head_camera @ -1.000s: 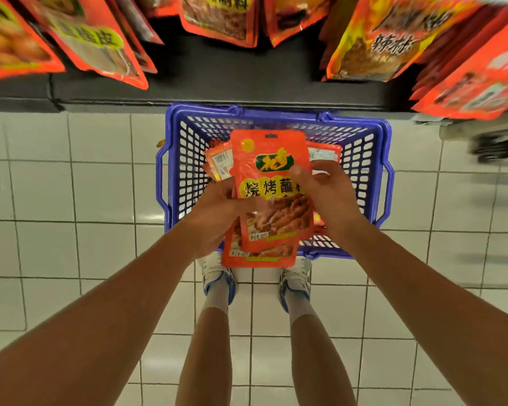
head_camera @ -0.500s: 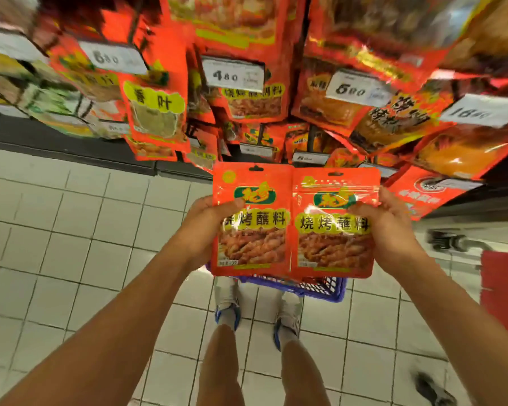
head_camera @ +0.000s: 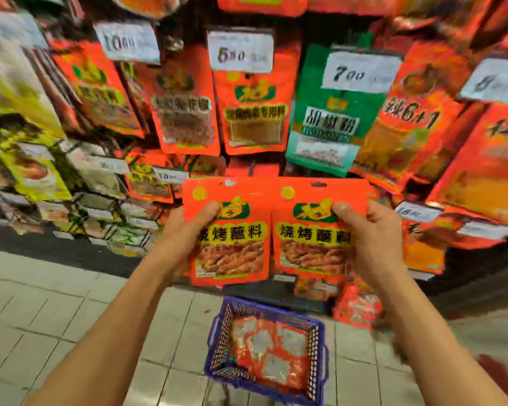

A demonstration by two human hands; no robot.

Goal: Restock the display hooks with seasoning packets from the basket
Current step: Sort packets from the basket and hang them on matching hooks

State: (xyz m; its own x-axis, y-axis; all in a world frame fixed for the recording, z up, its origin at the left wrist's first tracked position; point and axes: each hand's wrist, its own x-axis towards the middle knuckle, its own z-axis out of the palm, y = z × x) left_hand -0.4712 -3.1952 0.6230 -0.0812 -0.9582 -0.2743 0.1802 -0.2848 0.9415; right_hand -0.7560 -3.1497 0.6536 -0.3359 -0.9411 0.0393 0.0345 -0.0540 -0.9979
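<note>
Red packets upright, held side-by-side.

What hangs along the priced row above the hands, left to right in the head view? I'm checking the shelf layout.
Orange packet under the 10 tag → orange packet with brown powder → orange packet under the 5 tag → green packet under the 7 tag → orange "6+1" packet.
</note>
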